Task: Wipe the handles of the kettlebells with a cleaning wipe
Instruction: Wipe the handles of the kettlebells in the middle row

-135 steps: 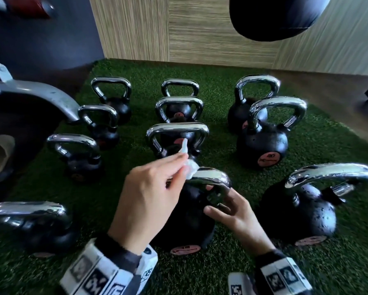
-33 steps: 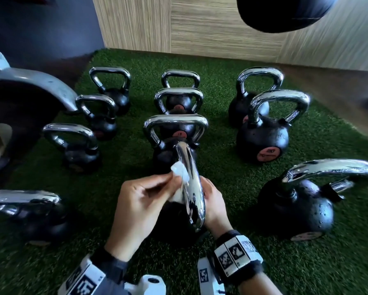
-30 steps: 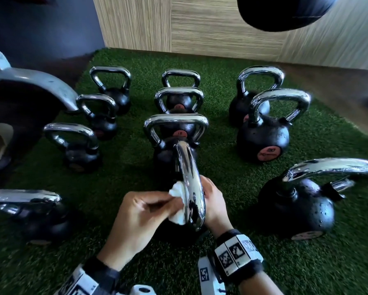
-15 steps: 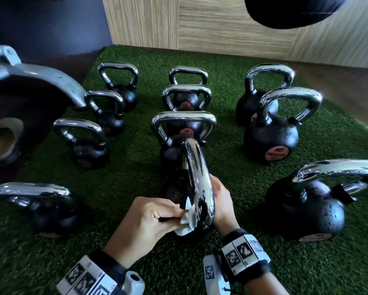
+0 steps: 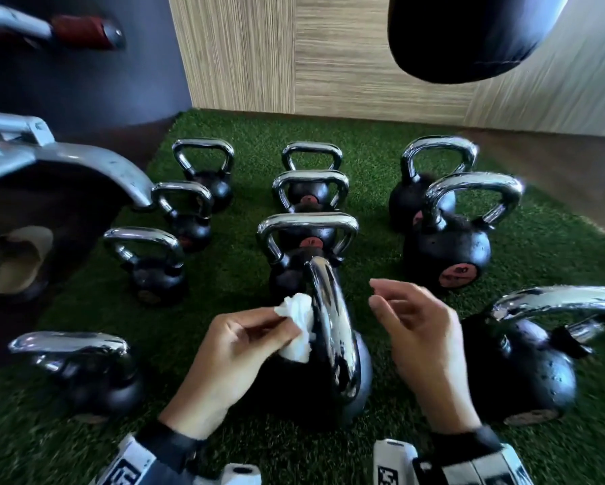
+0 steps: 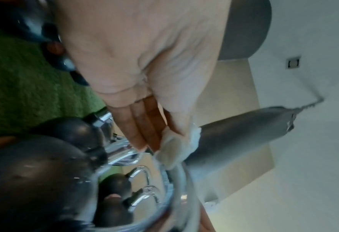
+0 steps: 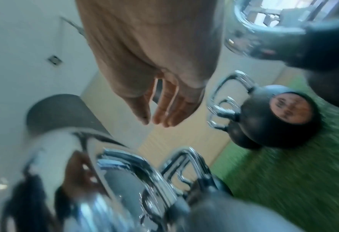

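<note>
A black kettlebell with a chrome handle stands on the green turf just in front of me, its handle seen edge-on. My left hand pinches a crumpled white wipe against the handle's left side; in the left wrist view the wipe sits at my fingertips on the chrome. My right hand hovers to the right of the handle, fingers loosely bent and holding nothing, and in the right wrist view the same right hand has its fingers extended.
Several more chrome-handled kettlebells stand in rows on the turf, the nearest ones at right, left and straight ahead. A black punching bag hangs above. A grey machine frame juts in from the left.
My right hand has let go of the near kettlebell and lifted off to the right. My left hand slid the wipe down, then back up the handle's left side.
</note>
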{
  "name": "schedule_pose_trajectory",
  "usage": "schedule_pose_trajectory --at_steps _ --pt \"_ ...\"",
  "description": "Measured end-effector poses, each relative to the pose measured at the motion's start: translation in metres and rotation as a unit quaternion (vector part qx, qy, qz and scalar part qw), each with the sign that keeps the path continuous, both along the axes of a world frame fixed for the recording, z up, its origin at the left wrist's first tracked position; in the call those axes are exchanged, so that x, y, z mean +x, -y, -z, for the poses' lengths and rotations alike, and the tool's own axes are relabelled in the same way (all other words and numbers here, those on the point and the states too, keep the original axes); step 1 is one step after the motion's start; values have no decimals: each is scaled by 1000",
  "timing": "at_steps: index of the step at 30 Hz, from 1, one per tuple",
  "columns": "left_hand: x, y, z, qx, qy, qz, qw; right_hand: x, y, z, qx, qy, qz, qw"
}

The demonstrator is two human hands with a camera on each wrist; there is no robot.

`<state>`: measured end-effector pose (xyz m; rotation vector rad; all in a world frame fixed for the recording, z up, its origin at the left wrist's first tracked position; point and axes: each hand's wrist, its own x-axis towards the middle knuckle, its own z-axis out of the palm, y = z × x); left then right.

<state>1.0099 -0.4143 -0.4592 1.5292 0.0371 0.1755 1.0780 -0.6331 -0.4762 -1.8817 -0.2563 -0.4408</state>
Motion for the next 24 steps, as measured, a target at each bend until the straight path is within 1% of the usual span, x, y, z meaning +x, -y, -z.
schedule_pose_trajectory --at_steps 2,4,6,8,11,15,17,20,22,24 --pt "1 3 -16 -79 -36 -1 996 -14 2 -31 -34 72 -39 996" --pt "1 5 -30 -116 -56 12 992 -25 -2 -53 -57 93 -110 988" --pt "3 8 -41 -136 -70 31 988 -28 -8 -61 -48 85 -167 981" --pt "4 13 -48 -159 -87 45 982 -28 -13 -61 -40 87 -199 975" --pt "4 20 -53 -174 -110 45 978 -28 -16 -59 -16 84 -209 974" --pt "-1 26 -49 -186 -118 11 975 -31 -19 -59 22 39 -226 973" --pt "-4 31 -49 -173 -110 -9 979 -32 -22 -59 44 22 -229 972" --pt "-4 38 -57 -135 -89 -25 987 -30 -24 -58 110 -3 -223 969" --pt "-3 38 -62 -76 -61 -28 995 -26 -21 -57 136 -12 -203 970" --pt "-3 36 -63 26 -20 -27 999 -22 -16 -55 132 -12 -178 975"
